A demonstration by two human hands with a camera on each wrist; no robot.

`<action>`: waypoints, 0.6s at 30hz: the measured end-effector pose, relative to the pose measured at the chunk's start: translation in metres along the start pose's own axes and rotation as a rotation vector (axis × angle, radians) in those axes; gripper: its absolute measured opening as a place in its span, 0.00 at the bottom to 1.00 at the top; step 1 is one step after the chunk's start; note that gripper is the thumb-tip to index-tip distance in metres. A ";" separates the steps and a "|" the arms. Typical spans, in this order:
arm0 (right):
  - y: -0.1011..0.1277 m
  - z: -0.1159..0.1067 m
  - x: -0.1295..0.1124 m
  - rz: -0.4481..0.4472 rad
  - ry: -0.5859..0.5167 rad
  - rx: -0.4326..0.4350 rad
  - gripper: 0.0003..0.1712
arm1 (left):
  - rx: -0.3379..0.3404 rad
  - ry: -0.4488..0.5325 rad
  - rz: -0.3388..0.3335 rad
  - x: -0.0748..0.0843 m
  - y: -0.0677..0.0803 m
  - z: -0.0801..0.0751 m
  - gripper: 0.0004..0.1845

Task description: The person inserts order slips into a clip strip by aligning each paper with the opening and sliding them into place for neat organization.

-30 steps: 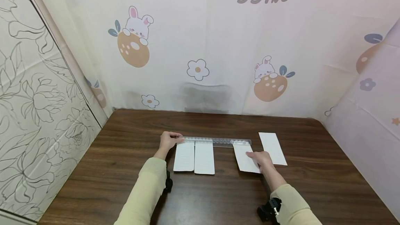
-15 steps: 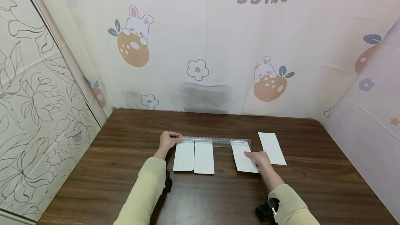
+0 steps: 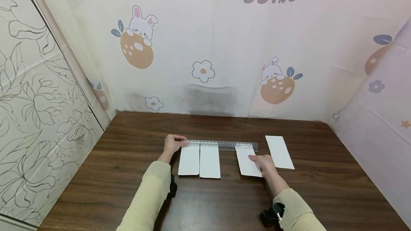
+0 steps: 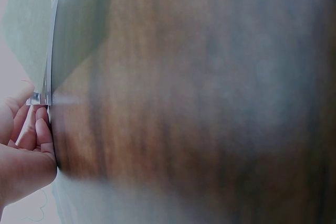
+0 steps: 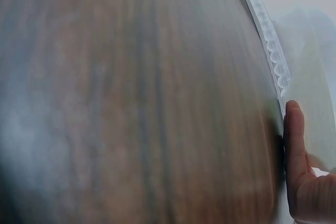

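My left hand (image 3: 172, 146) pinches the left end of a clear plastic strip (image 3: 228, 146) lying across the table; the left wrist view shows thumb and fingers at its end. Two white lined cards (image 3: 188, 161) hang side by side from the strip's left part, toward me. Farther right, a third white card (image 3: 245, 165) has its top edge at the strip and sits slightly tilted. My right hand (image 3: 266, 163) grips that card by its right side, thumb on top. Small round shapes run along the strip (image 5: 270, 45) in the right wrist view.
Another white card (image 3: 280, 152) lies loose to the right of the strip's end. The dark wooden table (image 3: 212, 202) ends at the back against a pale printed curtain (image 3: 205, 38). A flower-patterned panel (image 3: 48, 117) stands along the left side.
The right hand has slid its card a little to the left along the strip. The left hand, the strip and the other cards stay where they were.
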State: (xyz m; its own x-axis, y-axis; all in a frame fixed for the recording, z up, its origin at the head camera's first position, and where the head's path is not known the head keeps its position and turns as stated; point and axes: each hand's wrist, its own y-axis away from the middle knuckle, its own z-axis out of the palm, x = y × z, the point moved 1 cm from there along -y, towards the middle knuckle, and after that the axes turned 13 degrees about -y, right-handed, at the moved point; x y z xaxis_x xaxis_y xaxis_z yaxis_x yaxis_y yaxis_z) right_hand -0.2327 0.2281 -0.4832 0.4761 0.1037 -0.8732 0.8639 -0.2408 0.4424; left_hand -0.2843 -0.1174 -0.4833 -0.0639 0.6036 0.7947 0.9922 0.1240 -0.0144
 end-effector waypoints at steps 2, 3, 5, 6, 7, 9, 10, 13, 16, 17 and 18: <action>0.000 0.001 0.000 -0.002 -0.003 0.006 0.43 | -0.007 0.006 0.003 0.000 0.000 0.000 0.09; 0.000 0.002 0.000 -0.003 -0.003 0.010 0.43 | -0.006 0.001 0.008 -0.001 0.000 -0.001 0.10; 0.000 0.003 0.000 -0.004 0.002 0.016 0.43 | -0.009 -0.002 -0.002 -0.001 -0.001 0.000 0.10; 0.000 0.003 0.000 -0.002 0.004 0.019 0.43 | -0.008 -0.004 -0.009 0.000 -0.001 0.000 0.10; 0.000 0.003 0.000 -0.004 0.005 0.020 0.43 | -0.017 -0.019 -0.038 0.000 -0.002 0.001 0.10; 0.000 0.004 0.000 -0.007 0.007 0.022 0.42 | -0.011 -0.028 -0.048 0.001 -0.002 0.001 0.09; 0.001 0.005 0.000 -0.007 0.010 0.022 0.41 | -0.011 -0.030 -0.057 0.001 -0.002 0.002 0.09; 0.001 0.006 -0.001 -0.010 0.014 0.018 0.41 | -0.010 -0.044 -0.059 0.001 -0.001 0.002 0.09; 0.003 0.007 -0.003 -0.010 0.023 0.015 0.40 | -0.016 -0.037 -0.066 0.002 -0.001 0.001 0.09; 0.003 0.008 -0.003 -0.013 0.023 0.013 0.40 | -0.016 -0.035 -0.064 0.002 0.000 0.001 0.09; 0.004 0.008 -0.003 -0.012 0.024 0.014 0.39 | -0.016 -0.035 -0.060 0.003 0.000 0.001 0.09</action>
State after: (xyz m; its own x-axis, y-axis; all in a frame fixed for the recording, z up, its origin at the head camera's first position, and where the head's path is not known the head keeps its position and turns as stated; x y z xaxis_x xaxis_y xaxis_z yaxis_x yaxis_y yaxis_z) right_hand -0.2323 0.2194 -0.4803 0.4696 0.1300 -0.8733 0.8673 -0.2529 0.4287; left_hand -0.2845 -0.1150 -0.4817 -0.1268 0.6227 0.7721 0.9880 0.1488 0.0423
